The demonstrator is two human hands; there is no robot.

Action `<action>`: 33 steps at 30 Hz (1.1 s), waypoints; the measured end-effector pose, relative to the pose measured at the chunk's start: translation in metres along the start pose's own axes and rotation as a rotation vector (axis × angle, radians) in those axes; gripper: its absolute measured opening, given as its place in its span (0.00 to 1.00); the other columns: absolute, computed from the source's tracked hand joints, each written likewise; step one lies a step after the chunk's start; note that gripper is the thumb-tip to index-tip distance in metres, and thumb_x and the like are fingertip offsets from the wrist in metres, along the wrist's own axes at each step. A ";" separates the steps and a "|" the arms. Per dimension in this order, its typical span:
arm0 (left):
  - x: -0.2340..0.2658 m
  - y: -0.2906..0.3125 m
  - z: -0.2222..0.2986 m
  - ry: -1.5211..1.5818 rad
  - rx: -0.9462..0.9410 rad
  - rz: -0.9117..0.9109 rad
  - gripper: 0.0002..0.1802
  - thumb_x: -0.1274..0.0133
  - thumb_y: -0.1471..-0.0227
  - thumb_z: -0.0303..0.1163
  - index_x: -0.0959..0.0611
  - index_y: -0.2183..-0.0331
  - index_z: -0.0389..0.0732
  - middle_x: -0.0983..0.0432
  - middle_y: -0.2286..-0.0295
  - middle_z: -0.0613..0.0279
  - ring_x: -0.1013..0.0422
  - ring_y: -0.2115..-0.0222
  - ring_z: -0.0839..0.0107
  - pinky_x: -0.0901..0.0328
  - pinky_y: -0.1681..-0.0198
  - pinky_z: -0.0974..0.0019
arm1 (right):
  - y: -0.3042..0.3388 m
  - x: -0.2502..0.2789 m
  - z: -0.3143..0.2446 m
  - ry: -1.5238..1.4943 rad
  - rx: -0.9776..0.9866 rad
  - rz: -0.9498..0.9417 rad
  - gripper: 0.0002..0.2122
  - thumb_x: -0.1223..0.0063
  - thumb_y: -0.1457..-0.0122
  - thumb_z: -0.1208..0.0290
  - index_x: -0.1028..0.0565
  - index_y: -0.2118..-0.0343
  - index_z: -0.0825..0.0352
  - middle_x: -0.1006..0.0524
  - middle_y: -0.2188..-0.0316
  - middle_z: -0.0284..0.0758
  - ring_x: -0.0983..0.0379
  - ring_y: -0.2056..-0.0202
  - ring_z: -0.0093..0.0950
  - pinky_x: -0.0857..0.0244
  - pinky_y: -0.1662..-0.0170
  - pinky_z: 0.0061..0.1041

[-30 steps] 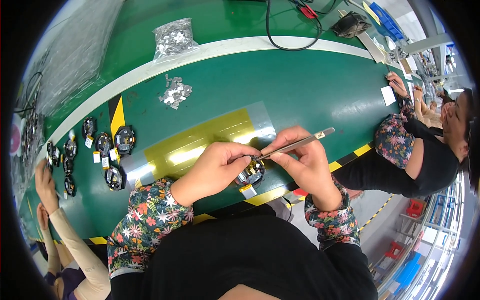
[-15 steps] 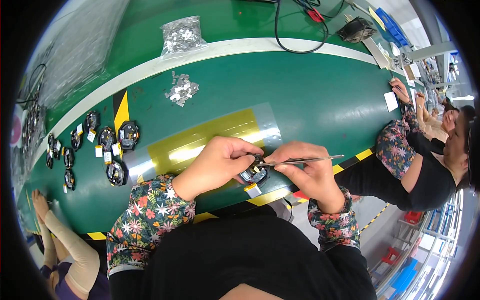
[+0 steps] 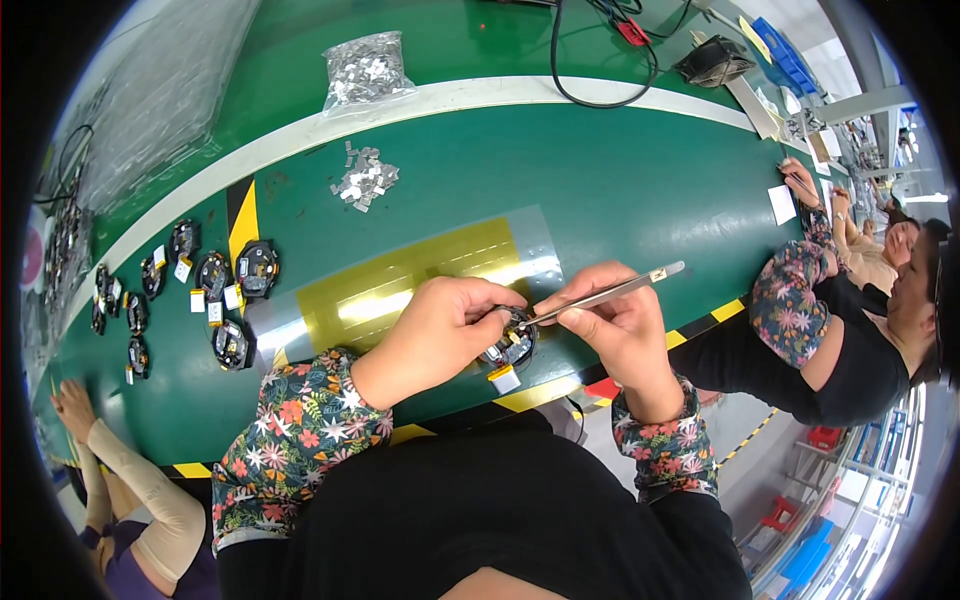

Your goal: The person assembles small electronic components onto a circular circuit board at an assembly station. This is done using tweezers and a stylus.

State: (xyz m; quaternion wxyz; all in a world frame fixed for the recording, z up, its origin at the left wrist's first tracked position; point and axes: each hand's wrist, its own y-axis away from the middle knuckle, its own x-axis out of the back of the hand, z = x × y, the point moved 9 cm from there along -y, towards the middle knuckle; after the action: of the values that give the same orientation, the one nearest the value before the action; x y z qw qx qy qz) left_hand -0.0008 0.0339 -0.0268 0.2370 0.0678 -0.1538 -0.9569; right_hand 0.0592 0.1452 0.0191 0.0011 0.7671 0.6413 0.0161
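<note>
Looped black cable [image 3: 600,104], black fan [image 3: 712,62], blue bin [image 3: 778,55], white paper [image 3: 781,205], yellow-and-black tape [image 3: 243,232]

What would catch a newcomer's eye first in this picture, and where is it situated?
Probably the shiny yellow sheet, near the middle of the green table. Next, the right hand with its metal tweezers, tips at a round black device near the table's front edge, by the left hand. Farther off, left of the middle, lies a loose pile of small silvery pieces.

left hand [image 3: 440,328]: bent in a pinch | right hand [image 3: 622,325]: pinching, just beside left
</note>
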 end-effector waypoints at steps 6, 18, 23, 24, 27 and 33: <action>0.001 0.002 0.004 -0.017 -0.012 0.006 0.09 0.54 0.50 0.20 0.23 0.65 0.30 0.25 0.74 0.65 0.31 0.74 0.84 0.35 0.70 0.77 | -0.001 -0.003 0.006 -0.261 -0.051 0.025 0.08 0.51 0.48 0.83 0.35 0.67 0.72 0.25 0.70 0.46 0.25 0.66 0.33 0.30 0.60 0.29; 0.001 0.003 0.006 -0.071 -0.046 0.010 0.10 0.54 0.51 0.19 0.22 0.64 0.31 0.26 0.75 0.66 0.33 0.75 0.85 0.36 0.71 0.78 | -0.001 0.004 0.021 -0.388 -0.127 0.117 0.09 0.51 0.48 0.82 0.35 0.65 0.69 0.24 0.70 0.45 0.25 0.68 0.32 0.30 0.62 0.26; -0.005 0.004 0.002 -0.056 -0.048 -0.024 0.11 0.54 0.50 0.19 0.23 0.63 0.31 0.25 0.72 0.65 0.31 0.71 0.83 0.35 0.67 0.78 | -0.001 0.004 0.025 -0.551 -0.168 0.105 0.10 0.49 0.48 0.78 0.35 0.64 0.67 0.24 0.70 0.44 0.24 0.70 0.32 0.29 0.64 0.25; -0.004 0.005 0.002 -0.058 -0.049 -0.025 0.11 0.54 0.50 0.19 0.23 0.63 0.31 0.25 0.72 0.65 0.31 0.71 0.83 0.35 0.67 0.78 | -0.001 0.003 0.025 -0.550 -0.165 0.107 0.10 0.49 0.48 0.78 0.35 0.64 0.67 0.24 0.70 0.44 0.24 0.70 0.32 0.29 0.64 0.25; -0.001 0.003 0.000 -0.047 -0.012 -0.024 0.11 0.55 0.50 0.19 0.23 0.62 0.32 0.25 0.72 0.64 0.31 0.70 0.83 0.35 0.66 0.77 | -0.002 0.005 0.025 -0.537 -0.167 0.115 0.10 0.48 0.48 0.78 0.35 0.64 0.67 0.24 0.70 0.44 0.25 0.69 0.32 0.30 0.64 0.25; -0.001 0.002 0.001 -0.059 0.006 -0.023 0.11 0.55 0.50 0.19 0.23 0.62 0.32 0.25 0.72 0.65 0.31 0.71 0.83 0.35 0.67 0.77 | -0.002 0.008 0.004 -0.299 -0.064 0.100 0.12 0.47 0.49 0.78 0.35 0.63 0.70 0.25 0.68 0.45 0.26 0.66 0.30 0.32 0.61 0.25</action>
State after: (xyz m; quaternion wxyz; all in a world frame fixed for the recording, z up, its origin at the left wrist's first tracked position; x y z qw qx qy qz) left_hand 0.0011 0.0328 -0.0247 0.2211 0.0421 -0.1627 -0.9607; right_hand 0.0587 0.1533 0.0148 0.1204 0.7914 0.5942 -0.0778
